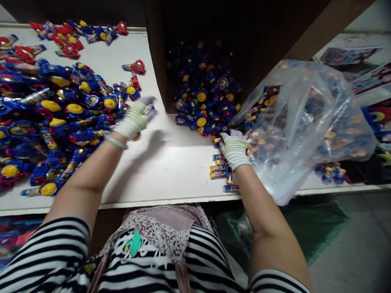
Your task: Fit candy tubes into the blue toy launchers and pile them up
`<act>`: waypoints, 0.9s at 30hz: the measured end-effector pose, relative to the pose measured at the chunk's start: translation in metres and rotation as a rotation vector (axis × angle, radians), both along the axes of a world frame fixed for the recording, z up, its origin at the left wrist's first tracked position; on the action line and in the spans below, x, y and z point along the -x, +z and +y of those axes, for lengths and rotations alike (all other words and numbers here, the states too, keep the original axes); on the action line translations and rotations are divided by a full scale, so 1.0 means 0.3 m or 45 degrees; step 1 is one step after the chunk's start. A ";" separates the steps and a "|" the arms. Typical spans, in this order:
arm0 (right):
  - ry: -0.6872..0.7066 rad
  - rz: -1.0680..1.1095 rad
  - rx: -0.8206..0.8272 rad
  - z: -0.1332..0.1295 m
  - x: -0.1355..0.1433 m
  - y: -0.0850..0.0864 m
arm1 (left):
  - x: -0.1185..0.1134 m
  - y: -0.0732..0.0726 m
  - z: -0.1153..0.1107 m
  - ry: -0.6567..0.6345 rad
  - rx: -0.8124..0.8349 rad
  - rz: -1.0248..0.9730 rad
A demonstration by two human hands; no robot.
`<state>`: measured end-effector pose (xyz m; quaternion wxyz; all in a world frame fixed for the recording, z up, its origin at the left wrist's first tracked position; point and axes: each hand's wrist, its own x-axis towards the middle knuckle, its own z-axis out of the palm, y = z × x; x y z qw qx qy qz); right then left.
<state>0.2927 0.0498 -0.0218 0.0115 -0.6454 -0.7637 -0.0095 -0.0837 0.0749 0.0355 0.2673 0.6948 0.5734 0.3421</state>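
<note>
My left hand point(134, 118), in a striped work glove and smeared by motion, is at the right edge of a heap of blue plastic toys point(73, 110) with yellow round knobs. A small printed tube point(149, 109) shows at its fingers. My right hand point(234, 147), gloved the same way, has its fingers closed around another small tube point(218, 140). Below it, several tubes point(217, 168) with yellow or blue ends lie in a row on the white table point(171, 171). A clear plastic bag point(305, 122) full of such tubes is just to its right.
An open cardboard box point(157, 61) lies on its side, with blue toys point(204, 97) spilling from its mouth. Red toys point(65, 38) are at the back left. Printed cards point(351, 55) stand at the far right. A green sack point(317, 224) is below the table edge.
</note>
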 end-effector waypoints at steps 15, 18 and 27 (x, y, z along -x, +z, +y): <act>0.257 0.852 0.220 -0.173 0.230 -0.096 | -0.153 -0.296 -0.155 -0.358 0.261 -0.506; 0.309 0.711 0.241 -0.185 0.262 -0.056 | -0.141 -0.252 -0.212 -0.446 0.284 -0.477; 0.297 1.013 0.594 -0.303 0.257 0.002 | -0.135 -0.156 -0.217 -0.831 0.324 -0.317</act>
